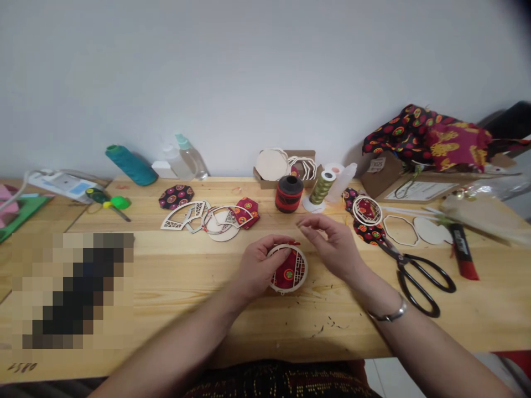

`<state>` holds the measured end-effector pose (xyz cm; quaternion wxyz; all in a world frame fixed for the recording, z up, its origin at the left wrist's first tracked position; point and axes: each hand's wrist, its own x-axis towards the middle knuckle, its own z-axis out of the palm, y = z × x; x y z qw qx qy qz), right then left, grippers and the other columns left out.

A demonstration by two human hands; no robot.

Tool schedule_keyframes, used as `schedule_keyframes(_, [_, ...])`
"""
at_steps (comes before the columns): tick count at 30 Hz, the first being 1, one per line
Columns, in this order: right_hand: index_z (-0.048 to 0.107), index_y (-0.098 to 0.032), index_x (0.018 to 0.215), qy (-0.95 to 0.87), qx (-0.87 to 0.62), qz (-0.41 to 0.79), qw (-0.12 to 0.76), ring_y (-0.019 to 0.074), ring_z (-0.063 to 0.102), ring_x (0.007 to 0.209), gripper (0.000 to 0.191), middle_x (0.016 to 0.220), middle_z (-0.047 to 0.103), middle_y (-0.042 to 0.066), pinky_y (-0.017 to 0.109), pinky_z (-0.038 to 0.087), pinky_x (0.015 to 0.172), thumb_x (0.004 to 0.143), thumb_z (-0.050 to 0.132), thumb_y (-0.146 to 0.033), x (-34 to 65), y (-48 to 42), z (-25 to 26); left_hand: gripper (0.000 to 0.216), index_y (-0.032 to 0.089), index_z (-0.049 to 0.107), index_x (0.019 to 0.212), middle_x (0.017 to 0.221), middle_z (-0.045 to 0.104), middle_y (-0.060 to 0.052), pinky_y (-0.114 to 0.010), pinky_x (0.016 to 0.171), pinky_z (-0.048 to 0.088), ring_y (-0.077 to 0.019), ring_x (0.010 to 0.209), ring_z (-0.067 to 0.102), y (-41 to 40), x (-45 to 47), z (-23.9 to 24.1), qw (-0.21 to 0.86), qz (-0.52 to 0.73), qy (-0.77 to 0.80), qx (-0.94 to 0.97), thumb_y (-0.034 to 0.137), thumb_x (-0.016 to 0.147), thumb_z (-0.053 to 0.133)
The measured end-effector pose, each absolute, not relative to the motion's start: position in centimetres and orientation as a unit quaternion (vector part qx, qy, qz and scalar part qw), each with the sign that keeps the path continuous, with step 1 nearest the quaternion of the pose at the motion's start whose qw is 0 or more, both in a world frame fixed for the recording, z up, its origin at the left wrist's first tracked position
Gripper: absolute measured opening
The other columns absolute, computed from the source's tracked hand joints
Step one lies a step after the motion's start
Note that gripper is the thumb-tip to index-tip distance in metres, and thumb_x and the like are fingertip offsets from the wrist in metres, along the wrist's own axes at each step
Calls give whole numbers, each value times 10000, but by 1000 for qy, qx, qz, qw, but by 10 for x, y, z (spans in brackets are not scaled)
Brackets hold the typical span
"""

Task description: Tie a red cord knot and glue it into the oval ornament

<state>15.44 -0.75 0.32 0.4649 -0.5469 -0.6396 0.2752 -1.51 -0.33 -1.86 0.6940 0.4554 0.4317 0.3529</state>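
Note:
My left hand [261,264] grips a round wooden lattice frame [302,271] backed with dark red patterned fabric, its thumb lying over the face. A bit of red shows at the frame's top edge. Up and to the right of it, my right hand [334,246] is closed in a pinch, apart from the frame. Whatever is between those fingertips is too small to make out. Beyond the hands stand a spool of red and black thread [287,202] and a cone of olive-green thread [321,190].
Black-handled scissors [402,258] and a red-black tube [462,251] lie at right, near a fabric-topped cardboard box [415,185]. Fan-shaped lattice pieces [178,216] and fabric octagons [176,197] are at left-centre. Further left are a teal thread cone [130,165], a screwdriver [103,199] and a power strip [62,185].

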Motion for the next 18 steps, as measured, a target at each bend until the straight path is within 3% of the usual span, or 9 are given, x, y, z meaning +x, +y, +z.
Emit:
schedule_keyframes(5, [632, -207, 901, -567, -496, 468, 462, 168, 634, 853, 168, 918, 690, 50, 330, 506, 778, 802, 573, -328, 151, -8, -18, 200, 199, 678, 944, 911, 703, -18, -231, 682, 500, -118, 755, 632, -2, -16, -21, 677, 373, 427, 470, 246, 752, 647])
schedule_keyframes(18, [639, -207, 863, -505, -494, 519, 480, 144, 641, 792, 192, 847, 683, 27, 329, 533, 776, 702, 688, -300, 143, -15, -19, 202, 197, 653, 945, 883, 699, -8, -229, 696, 504, -115, 760, 632, -4, -15, -19, 679, 382, 418, 467, 221, 745, 656])
